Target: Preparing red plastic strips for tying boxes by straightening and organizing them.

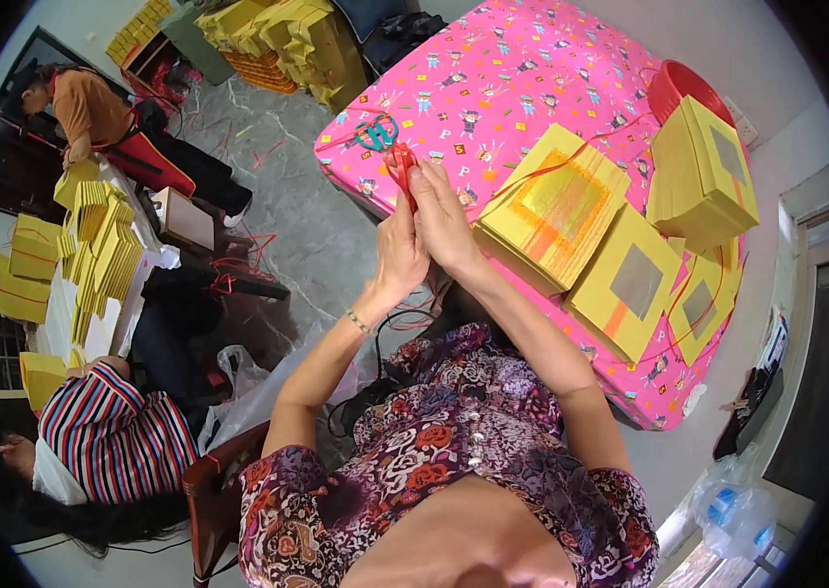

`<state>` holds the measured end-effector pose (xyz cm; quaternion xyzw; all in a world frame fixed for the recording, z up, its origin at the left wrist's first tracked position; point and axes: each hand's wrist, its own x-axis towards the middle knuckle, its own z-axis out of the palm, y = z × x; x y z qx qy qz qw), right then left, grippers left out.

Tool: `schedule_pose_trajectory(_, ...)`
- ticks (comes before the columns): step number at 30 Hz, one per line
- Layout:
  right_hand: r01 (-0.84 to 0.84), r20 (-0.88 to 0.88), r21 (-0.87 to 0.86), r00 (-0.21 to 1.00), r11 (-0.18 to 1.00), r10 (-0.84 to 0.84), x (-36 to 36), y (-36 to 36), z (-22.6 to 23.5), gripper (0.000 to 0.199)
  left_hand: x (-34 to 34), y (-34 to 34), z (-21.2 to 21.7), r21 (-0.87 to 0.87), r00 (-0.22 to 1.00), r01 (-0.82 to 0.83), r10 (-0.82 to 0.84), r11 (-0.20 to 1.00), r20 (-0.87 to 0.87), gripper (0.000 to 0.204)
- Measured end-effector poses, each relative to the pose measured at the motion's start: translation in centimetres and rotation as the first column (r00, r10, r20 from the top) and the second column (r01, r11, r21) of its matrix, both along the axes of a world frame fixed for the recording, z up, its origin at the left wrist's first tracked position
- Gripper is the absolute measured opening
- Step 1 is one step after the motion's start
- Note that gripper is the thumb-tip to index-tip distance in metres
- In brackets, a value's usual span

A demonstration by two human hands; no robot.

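Your left grip (401, 242) and right grip (447, 218) meet, fingers closed on a folded red strip (401, 162) raised at the near-left edge of the pink-covered surface (522, 83); exact finger contact is partly hidden. Judged by eye, the strip is light, limp, possibly slick, and unlikely to break; pinch firmly where its layers gather. Teal scissors (376, 134) lie just beyond; yellow paper bundles (505, 233) stand rightward. Across the grey floor (311, 220), two people (96, 103) are at the left.
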<state>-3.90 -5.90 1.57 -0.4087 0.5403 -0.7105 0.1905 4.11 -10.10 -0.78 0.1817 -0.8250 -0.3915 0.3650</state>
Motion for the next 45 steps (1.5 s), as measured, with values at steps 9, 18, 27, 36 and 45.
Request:
schedule_pose_trajectory(9,-0.165,-0.288,0.017,0.944,0.986,0.163,1.0,-1.1,-3.5,0.044,1.2,-3.8,6.1,0.571,0.772,0.481,-0.013,0.665,-0.636,0.031)
schedule_pose_trajectory(18,-0.733,0.009,0.234,0.658,0.638,0.753,8.8,2.1,-8.0,0.036,6.8,-10.0,17.3,0.348,0.615,0.568,-0.103,0.746,-0.782,0.028)
schedule_pose_trajectory(27,-0.414,-0.172,0.542,0.797,0.731,0.578,3.0,2.7,-10.4,0.037,14.0,-22.3,7.8,-0.493,0.834,-0.378,0.519,0.784,0.187,0.027)
schedule_pose_trajectory(36,-0.249,-0.450,0.634,0.651,0.732,0.611,2.6,0.3,-4.0,0.036,7.4,-7.6,3.3,-0.177,0.894,0.275,-0.183,0.945,0.409,0.026)
schedule_pose_trajectory(45,-0.448,-0.369,0.483,0.675,0.752,0.639,0.6,0.2,-3.0,0.037,12.1,-13.3,0.8,-0.211,0.957,-0.246,0.271,0.946,0.100,0.050)
